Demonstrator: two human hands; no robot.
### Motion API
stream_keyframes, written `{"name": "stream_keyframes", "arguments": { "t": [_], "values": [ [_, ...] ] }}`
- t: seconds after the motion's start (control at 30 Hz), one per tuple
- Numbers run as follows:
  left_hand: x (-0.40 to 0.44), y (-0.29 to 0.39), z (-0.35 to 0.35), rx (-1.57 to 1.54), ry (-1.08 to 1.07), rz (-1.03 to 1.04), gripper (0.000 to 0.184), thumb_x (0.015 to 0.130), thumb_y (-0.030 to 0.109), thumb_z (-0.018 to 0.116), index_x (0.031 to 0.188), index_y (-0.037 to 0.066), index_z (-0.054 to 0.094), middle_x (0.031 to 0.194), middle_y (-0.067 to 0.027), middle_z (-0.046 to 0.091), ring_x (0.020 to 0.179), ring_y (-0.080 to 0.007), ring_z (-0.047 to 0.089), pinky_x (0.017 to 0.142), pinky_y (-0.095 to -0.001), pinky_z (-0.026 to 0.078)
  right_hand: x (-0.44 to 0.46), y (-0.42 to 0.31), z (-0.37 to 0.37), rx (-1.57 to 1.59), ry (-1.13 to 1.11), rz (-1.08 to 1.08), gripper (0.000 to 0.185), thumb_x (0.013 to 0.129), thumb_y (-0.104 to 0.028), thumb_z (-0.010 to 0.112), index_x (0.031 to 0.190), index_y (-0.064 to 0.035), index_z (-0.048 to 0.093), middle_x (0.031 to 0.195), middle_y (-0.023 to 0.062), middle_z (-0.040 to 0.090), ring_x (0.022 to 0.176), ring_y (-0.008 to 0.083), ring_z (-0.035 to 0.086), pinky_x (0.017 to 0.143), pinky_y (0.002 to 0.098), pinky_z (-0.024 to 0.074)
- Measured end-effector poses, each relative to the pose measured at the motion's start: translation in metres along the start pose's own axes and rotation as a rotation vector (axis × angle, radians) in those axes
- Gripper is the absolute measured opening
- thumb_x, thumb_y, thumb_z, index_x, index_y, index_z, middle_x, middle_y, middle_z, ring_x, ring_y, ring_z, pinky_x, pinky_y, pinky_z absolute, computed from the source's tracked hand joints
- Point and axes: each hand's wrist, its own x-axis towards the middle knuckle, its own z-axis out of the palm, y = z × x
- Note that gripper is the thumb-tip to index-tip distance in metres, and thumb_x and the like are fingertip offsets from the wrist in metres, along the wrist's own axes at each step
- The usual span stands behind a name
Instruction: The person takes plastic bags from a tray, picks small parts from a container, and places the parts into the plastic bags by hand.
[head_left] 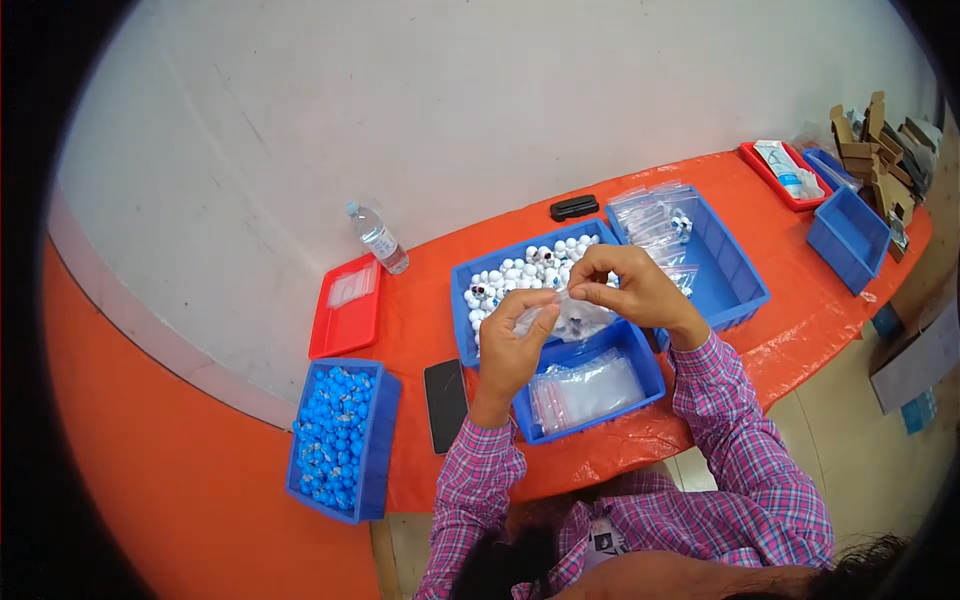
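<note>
Between my two hands hangs a clear plastic zip bag (583,322) with small whitish things inside. My left hand (517,345) pinches one side of its top edge, and my right hand (632,287) pinches the other side with thumb and forefinger. Behind and below the bag stands a blue bin (462,315) of white balls, some with dark or coloured marks. Closer to me, a smaller blue bin (655,385) holds a stack of flat clear zip bags (590,390). Right of my hands, a larger blue bin (735,270) contains several filled zip bags (650,225).
At the left are a blue bin (380,430) of blue balls, a red tray (345,330) with clear bags, and a water bottle (380,238). A phone (446,405) and a black case (574,207) lie on the orange table. Cardboard pieces (870,150) pile up at far right.
</note>
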Motion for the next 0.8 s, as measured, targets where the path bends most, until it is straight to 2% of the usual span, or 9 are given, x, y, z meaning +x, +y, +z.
{"name": "stream_keyframes", "arguments": {
  "t": [0.2, 0.37, 0.53, 0.73, 0.8],
  "values": [
    [-0.001, 0.006, 0.002, 0.048, 0.102, 0.025, 0.009, 0.085, 0.006, 0.066, 0.092, 0.002, 0.068, 0.095, -0.0075, 0.066, 0.090, -0.0185, 0.060, 0.081, -0.0283, 0.048, -0.001, 0.000, -0.001, -0.005, -0.023, 0.043, 0.005, 0.078, -0.005, 0.070, 0.081, -0.0064, 0.068, 0.075, 0.0021, 0.064, 0.065, 0.0120, 0.052, 0.059, 0.0233, 0.0417],
    [-0.002, 0.010, 0.003, 0.286, 0.094, 0.226, 0.009, 0.084, 0.007, 0.067, 0.093, 0.004, 0.066, 0.095, -0.0073, 0.065, 0.090, -0.0202, 0.060, 0.089, -0.0332, 0.046, -0.003, 0.000, 0.009, -0.117, -0.029, -0.081, 0.004, 0.075, -0.003, 0.069, 0.079, -0.0055, 0.068, 0.073, 0.0024, 0.063, 0.064, 0.0123, 0.052, 0.058, 0.0228, 0.0408],
    [-0.001, 0.008, 0.004, 0.436, 0.090, 0.280, 0.007, 0.084, 0.009, 0.065, 0.090, 0.006, 0.062, 0.092, -0.0064, 0.063, 0.086, -0.0217, 0.058, 0.098, -0.0397, 0.041, -0.004, 0.001, 0.014, -0.139, -0.008, -0.069, 0.004, 0.073, -0.003, 0.069, 0.076, -0.0047, 0.066, 0.073, 0.0025, 0.063, 0.064, 0.0118, 0.051, 0.057, 0.0225, 0.0401],
    [0.000, 0.004, 0.004, 0.618, 0.092, 0.348, 0.007, 0.085, 0.011, 0.065, 0.088, 0.008, 0.059, 0.091, -0.0049, 0.061, 0.086, -0.0213, 0.056, 0.097, -0.0391, 0.041, -0.001, 0.001, 0.009, -0.112, 0.070, -0.061, 0.004, 0.074, -0.003, 0.068, 0.075, -0.0047, 0.065, 0.074, 0.0018, 0.062, 0.063, 0.0108, 0.050, 0.057, 0.0219, 0.0396],
    [0.000, 0.004, 0.003, 0.633, 0.115, 0.357, 0.007, 0.086, 0.011, 0.064, 0.088, 0.007, 0.058, 0.089, -0.0052, 0.061, 0.085, -0.0217, 0.056, 0.100, -0.0417, 0.038, 0.000, 0.003, -0.001, -0.104, 0.116, -0.062, 0.003, 0.074, -0.003, 0.067, 0.077, -0.0048, 0.066, 0.072, 0.0012, 0.061, 0.062, 0.0102, 0.050, 0.056, 0.0218, 0.0394]
  ]
}}
